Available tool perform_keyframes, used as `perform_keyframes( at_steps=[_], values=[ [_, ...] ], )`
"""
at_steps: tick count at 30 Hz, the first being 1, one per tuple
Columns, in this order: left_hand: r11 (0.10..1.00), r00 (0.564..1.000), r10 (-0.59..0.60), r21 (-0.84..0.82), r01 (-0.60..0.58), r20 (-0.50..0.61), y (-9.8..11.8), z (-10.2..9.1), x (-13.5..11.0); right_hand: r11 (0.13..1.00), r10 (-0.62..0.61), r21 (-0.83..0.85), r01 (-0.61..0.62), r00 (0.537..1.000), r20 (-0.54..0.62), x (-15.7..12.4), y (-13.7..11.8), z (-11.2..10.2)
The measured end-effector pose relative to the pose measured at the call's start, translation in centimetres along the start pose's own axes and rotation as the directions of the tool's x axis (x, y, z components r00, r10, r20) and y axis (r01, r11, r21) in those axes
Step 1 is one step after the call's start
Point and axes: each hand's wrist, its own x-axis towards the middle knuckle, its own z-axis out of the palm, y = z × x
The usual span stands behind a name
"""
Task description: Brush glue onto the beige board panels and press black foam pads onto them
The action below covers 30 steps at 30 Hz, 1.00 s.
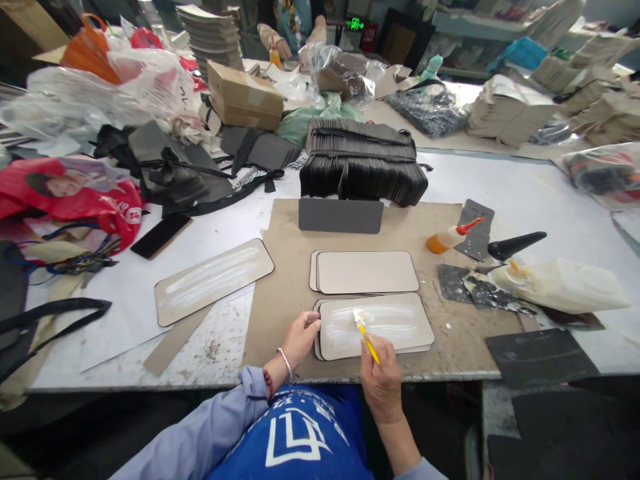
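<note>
Yellow brush (pixel 369 345); bottle (pixel 449 237) (orange liquid (pixel 437 245) inside)

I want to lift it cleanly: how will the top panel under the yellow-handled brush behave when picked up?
The top panel is probably stiff, since its edges look flat. It looks thin, so likely light. The glossy white streaks may make it slippery.

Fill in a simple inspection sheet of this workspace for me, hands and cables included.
Surface: white tabletop; brown board with smudges and specks.
Work items: pale panel, streaked white; yellow-handled tool; white bottle at right.
Clutter: red bag and phone at left; carton farther back.
Hands: left hand at the panel's left edge; right hand holds the tool, tip on the panel.
Cables: tangled cords at far left; kind unclear.
Surroundings: another person across the tabletop; green lit sign behind.
</note>
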Motion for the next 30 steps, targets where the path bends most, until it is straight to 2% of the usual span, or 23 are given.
perform_keyframes(
  at_steps=[2, 4, 6, 7, 8, 10, 13, 16, 22, 30],
  values=[
    [1.0, 0.999, -0.027, -0.007, 0.028, 0.031, -0.1, 0.1, -0.2, 0.999, 0.022, 0.042, -0.021, 1.0, -0.011, 0.3, -0.1, -0.3],
    [0.998, 0.998, -0.01, 0.06, 0.006, 0.067, -0.4, 0.1, -0.4, 0.99, 0.085, 0.11, -0.084, 0.996, -0.001, 0.6, -0.4, -0.5],
    [0.986, 0.993, 0.051, 0.153, -0.068, 0.111, -0.8, 0.1, -0.5, 0.948, 0.219, 0.225, -0.225, 0.974, 0.049, 1.0, -0.9, -0.3],
    [0.977, 0.989, 0.073, 0.19, -0.097, 0.125, -1.0, 0.2, -0.4, 0.899, 0.308, 0.299, -0.321, 0.947, 0.089, 1.2, -1.0, 0.0],
    [0.972, 0.989, 0.076, 0.211, -0.102, 0.126, -1.2, 0.3, -0.4, 0.827, 0.403, 0.371, -0.421, 0.906, 0.13, 1.3, -1.0, 0.3],
    [0.978, 0.995, 0.024, 0.204, -0.043, 0.094, -1.3, 0.9, -0.3, 0.646, 0.575, 0.485, -0.59, 0.794, 0.2, 1.7, -0.6, 1.0],
    [0.984, 0.996, -0.093, 0.154, 0.09, 0.012, -0.8, 2.0, -0.1, 0.428, 0.728, 0.569, -0.702, 0.641, 0.243, 2.0, 0.9, 1.4],
    [0.979, 0.994, -0.099, 0.174, 0.105, -0.041, 0.1, 2.7, -0.2, 0.31, 0.788, 0.622, -0.719, 0.56, 0.255, 2.2, 2.5, 0.9],
    [0.961, 0.996, 0.071, 0.271, -0.053, -0.056, 1.9, 1.1, -1.3, 0.204, 0.861, 0.689, -0.696, 0.462, 0.212, 2.4, 4.7, -0.7],
    [0.964, 0.999, 0.023, 0.265, -0.015, -0.029, 2.2, 0.2, -1.6, -0.005, 0.892, 0.749, -0.662, 0.335, 0.302, 1.1, 6.7, -0.4]
  ],
)
